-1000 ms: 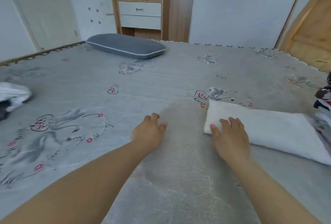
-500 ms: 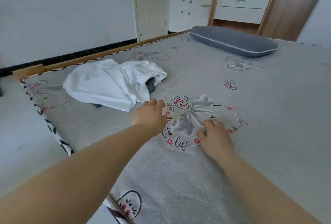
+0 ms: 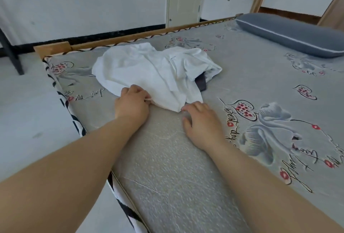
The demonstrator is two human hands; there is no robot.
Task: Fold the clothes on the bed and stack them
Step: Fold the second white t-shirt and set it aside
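While the crumpled white garment is lying near the bed corner, the left hand is pinching its hem and the right hand is touching it, loose-fingered; next likely needs lifting and spreading.

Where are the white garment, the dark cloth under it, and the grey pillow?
white garment [image 3: 149, 70]: head view, on its crumpled middle.
dark cloth [image 3: 201, 83]: head view, on the corner that shows under the white garment.
grey pillow [image 3: 290, 33]: head view, on its top face.
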